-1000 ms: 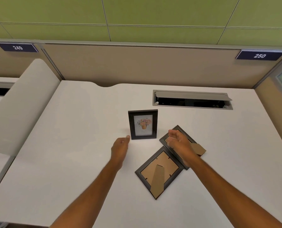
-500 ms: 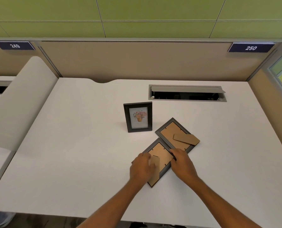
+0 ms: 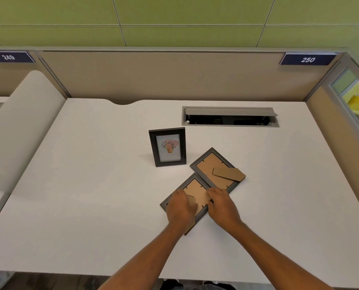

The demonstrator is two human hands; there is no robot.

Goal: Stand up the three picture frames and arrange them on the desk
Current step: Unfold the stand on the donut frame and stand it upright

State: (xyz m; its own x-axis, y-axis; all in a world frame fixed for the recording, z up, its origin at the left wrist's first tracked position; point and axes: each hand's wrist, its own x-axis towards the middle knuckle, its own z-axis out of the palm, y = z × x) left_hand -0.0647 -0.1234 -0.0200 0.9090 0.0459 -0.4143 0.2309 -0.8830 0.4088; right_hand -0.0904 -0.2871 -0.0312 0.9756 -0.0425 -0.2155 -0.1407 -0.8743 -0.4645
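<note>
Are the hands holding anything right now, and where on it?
Both hands are on the nearest face-down frame: left hand on its left side over the stand, right hand at its right edge. Whether they grip it cannot be told.

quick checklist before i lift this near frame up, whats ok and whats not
1. Both hands on the near frame: ok, left hand and right hand rest on it.
2. Firm grip: cannot tell, the fingertips are hidden.
3. Easel stand folded out: cannot tell, the left hand covers most of it.
4. Near frame free of the far frame: not ok, their edges touch or overlap.
5. Standing frame out of the way: ok, upright and apart.
6. Desk space to the left: ok.
</note>
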